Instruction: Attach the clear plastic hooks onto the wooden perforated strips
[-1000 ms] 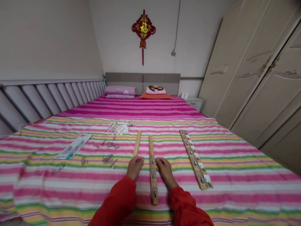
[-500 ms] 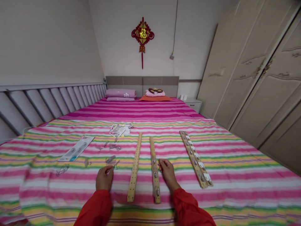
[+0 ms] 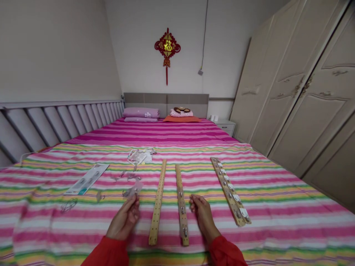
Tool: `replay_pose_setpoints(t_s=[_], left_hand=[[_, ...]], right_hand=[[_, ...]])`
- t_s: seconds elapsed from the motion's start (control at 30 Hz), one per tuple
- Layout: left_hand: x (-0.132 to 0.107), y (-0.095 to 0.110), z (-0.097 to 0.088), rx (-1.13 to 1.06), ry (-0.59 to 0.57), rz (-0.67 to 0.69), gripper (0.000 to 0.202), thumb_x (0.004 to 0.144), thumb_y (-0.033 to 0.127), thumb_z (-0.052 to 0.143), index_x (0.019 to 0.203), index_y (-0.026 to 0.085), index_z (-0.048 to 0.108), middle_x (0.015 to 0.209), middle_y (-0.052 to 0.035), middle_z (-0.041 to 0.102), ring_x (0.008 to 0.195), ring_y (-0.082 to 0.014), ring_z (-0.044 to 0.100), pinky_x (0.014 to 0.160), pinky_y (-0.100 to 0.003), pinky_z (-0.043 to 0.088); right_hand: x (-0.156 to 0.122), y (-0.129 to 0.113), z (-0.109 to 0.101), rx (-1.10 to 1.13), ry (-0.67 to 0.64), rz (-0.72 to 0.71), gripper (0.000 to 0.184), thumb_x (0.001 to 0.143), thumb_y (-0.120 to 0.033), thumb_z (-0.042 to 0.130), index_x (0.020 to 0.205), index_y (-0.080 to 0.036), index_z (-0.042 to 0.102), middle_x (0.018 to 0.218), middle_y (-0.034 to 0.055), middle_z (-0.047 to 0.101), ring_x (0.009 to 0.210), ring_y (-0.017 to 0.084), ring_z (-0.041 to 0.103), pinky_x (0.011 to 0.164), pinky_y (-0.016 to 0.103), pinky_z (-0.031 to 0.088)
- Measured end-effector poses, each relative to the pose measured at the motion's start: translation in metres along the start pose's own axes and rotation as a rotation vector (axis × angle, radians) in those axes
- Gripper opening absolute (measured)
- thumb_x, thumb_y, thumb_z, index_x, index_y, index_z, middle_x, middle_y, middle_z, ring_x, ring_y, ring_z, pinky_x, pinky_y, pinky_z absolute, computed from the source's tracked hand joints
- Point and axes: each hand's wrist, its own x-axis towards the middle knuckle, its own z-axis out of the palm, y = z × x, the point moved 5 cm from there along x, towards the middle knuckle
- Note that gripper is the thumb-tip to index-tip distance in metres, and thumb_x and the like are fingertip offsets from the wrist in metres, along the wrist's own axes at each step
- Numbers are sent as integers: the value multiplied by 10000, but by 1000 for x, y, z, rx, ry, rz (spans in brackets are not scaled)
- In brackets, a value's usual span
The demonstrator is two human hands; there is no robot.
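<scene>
My left hand (image 3: 124, 218) pinches a clear adhesive hook (image 3: 136, 187) upright between thumb and fingers, above the loose hooks on the bed. My right hand (image 3: 202, 212), fingers curled together, is just right of a narrow wooden strip (image 3: 178, 181), apart from it; whether anything small is in its fingertips is hidden. Several clear-backed metal hooks (image 3: 182, 210) sit along the near part of that strip. Left of it lies a second wooden strip (image 3: 158, 203) with rows of holes and no hooks. More loose hooks (image 3: 134, 176) are scattered beyond my left hand.
Two side-by-side wooden strips (image 3: 227, 190) with metal hooks and white pieces lie at right. A hook package (image 3: 87, 180), a wire tangle (image 3: 69, 205) and a heap of opened packaging (image 3: 141, 156) rest on the striped bedspread (image 3: 273, 207). A bed rail (image 3: 59, 120) runs along the left.
My left hand has turned palm-up and raised a clear hook from among the loose ones. My right hand has drawn slightly away from the strip. The view has tilted a little.
</scene>
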Motion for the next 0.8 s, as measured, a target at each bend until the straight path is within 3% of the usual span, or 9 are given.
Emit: replay_pose_setpoints(t_s=[0.1, 0.17, 0.37, 0.53, 0.8], left_hand=[[-17, -22, 23, -135, -170, -126, 189, 873, 70, 438, 876, 151, 609, 702, -6, 618, 522, -59, 576, 408, -143, 418], [-25, -37, 37, -175, -249, -178, 179, 885, 93, 434, 872, 149, 604, 700, -7, 605, 521, -57, 568, 405, -143, 415], [-35, -78, 56, -120, -197, -208, 168, 853, 51, 488, 913, 153, 607, 734, -5, 632, 538, -50, 582, 416, -127, 424], [-44, -106, 63, -69, -166, -239, 163, 805, 36, 553, 860, 169, 629, 684, 10, 633, 524, -44, 579, 415, -110, 412], [-41, -121, 69, 40, -286, -182, 198, 603, 122, 776, 767, 159, 672, 622, 22, 609, 509, -47, 544, 447, -119, 423]], right_hand=[[-14, -12, 14, -54, -25, -35, 286, 588, -398, 778, 687, -163, 649, 551, -23, 598, 364, 62, 418, 360, 192, 288], [-25, -23, 32, -98, -125, -49, 300, 599, -412, 771, 718, -159, 661, 546, -21, 595, 376, 70, 433, 374, 197, 311], [-53, -52, 66, -153, -245, -69, 318, 610, -432, 768, 751, -164, 673, 538, -37, 568, 389, 69, 420, 385, 201, 327], [-59, -49, 69, -145, -259, -63, 284, 604, -423, 772, 725, -186, 670, 488, -50, 544, 399, 82, 426, 393, 202, 333], [-60, -45, 63, -130, -247, -21, 279, 614, -428, 751, 715, -190, 647, 497, -32, 584, 413, 111, 491, 412, 222, 376]])
